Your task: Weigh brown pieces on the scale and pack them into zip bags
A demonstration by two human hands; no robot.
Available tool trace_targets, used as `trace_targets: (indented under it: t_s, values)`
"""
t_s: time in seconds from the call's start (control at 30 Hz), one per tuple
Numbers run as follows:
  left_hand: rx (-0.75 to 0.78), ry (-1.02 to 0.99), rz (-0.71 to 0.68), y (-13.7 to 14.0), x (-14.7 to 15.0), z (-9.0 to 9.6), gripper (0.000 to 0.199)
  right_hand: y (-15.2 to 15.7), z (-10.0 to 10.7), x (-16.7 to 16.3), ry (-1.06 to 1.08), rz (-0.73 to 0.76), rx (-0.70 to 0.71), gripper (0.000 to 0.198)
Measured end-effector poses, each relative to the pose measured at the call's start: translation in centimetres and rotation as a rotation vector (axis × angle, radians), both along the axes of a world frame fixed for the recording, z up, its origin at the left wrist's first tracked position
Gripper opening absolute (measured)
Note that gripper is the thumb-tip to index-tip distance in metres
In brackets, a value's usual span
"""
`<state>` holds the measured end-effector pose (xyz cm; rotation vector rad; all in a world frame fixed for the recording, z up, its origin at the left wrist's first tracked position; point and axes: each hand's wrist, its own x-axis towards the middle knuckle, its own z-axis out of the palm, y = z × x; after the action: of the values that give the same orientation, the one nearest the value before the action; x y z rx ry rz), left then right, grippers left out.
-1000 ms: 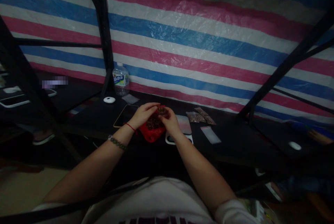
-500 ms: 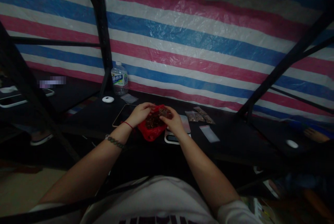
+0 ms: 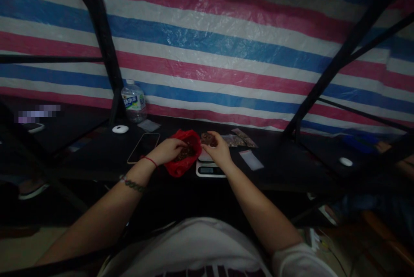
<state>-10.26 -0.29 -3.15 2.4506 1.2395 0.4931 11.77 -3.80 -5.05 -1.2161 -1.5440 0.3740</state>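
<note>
A red plastic bag (image 3: 181, 167) stands with its mouth open on the black table, brown dried bits (image 3: 186, 152) inside it. My left hand (image 3: 170, 150) is closed at the bag's left rim, its fingertips over the bits; whether it pinches some of them I cannot tell. Just right of the bag, my right hand (image 3: 217, 147) grips a small clear bag of brown bits (image 3: 207, 139). Beneath that hand is a white kitchen scale (image 3: 211, 170) with a grey display, its plate partly hidden.
Filled small bags (image 3: 242, 138) and an empty clear bag (image 3: 251, 160) lie right of the scale. To the left are a phone (image 3: 144, 147), a white round object (image 3: 120, 129), another clear bag (image 3: 148, 125) and a plastic bottle (image 3: 134, 102). Black metal posts (image 3: 103, 40) frame the table.
My right hand has moved the small bag from over the red bag to above the scale. My left fingers reach further into the red bag's mouth. The view has shifted right.
</note>
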Motion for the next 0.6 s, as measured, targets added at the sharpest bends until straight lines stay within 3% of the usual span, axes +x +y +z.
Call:
trace_targets:
  t_s: [0.1, 0.2, 0.4, 0.5, 0.6]
  values:
    - [0.027, 0.053, -0.060, 0.6, 0.3, -0.4, 0.036, 0.8, -1.1, 2.8, -0.027, -0.071, 0.013, 0.045]
    - [0.051, 0.101, -0.023, 1.4, 0.5, -0.4, 0.037, 1.8, -2.5, 5.0, -0.082, -0.110, -0.013, 0.043]
    - [-0.006, 0.347, -0.022, 2.0, 1.9, 0.0, 0.037, 2.4, -3.9, 5.8, -0.339, -0.128, -0.103, 0.045]
    - [-0.013, 0.415, 0.056, 2.1, 2.3, 0.0, 0.051, 2.0, -3.5, 6.1, -0.271, -0.115, -0.068, 0.056]
    - [-0.035, 0.452, -0.006, 2.6, 2.2, 0.1, 0.057, 1.5, -3.2, 7.8, -0.148, -0.096, -0.022, 0.051]
